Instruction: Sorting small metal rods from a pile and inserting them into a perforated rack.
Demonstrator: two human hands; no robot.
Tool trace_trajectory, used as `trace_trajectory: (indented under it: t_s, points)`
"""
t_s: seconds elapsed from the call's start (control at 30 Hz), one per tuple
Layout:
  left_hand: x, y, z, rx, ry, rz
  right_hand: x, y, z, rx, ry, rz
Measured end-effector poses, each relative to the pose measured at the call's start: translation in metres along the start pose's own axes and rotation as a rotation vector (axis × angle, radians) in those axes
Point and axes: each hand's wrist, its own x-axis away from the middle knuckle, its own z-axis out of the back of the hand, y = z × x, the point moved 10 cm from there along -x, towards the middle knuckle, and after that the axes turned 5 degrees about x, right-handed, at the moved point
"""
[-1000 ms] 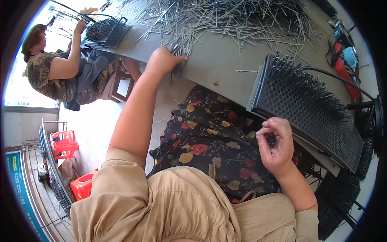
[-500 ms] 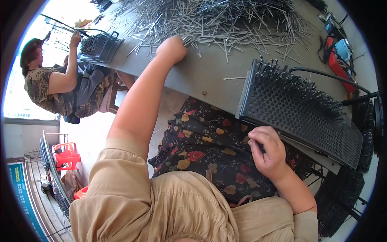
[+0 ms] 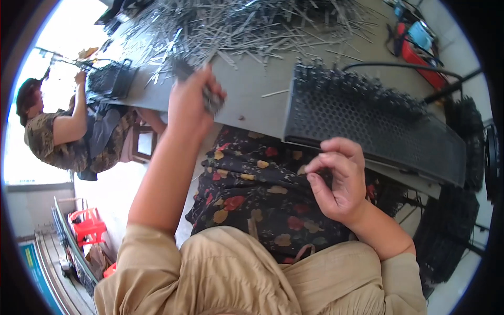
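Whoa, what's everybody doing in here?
One person's left hand grips a bunch of thin grey sticks above the table, near a big messy pile of sticks. The right hand is loosely curled beside a black rack full of holes; nothing shows in it. Another person sits further left.

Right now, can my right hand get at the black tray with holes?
Probably yes: the right hand looks empty, its fingers loosely curled close to the near edge of the black tray, and nothing visible blocks the way between them.
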Motion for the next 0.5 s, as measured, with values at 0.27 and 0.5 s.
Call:
trace_trajectory:
  t_s: [0.27,0.5]
  points:
    - [0.199,-0.138,-0.084,-0.559,-0.801,0.337,-0.015,-0.039,-0.020,0.075,-0.174,0.097]
    - [0.226,-0.152,-0.100,-0.756,-1.094,0.213,0.035,-0.037,-0.010,0.227,-0.241,-0.026]
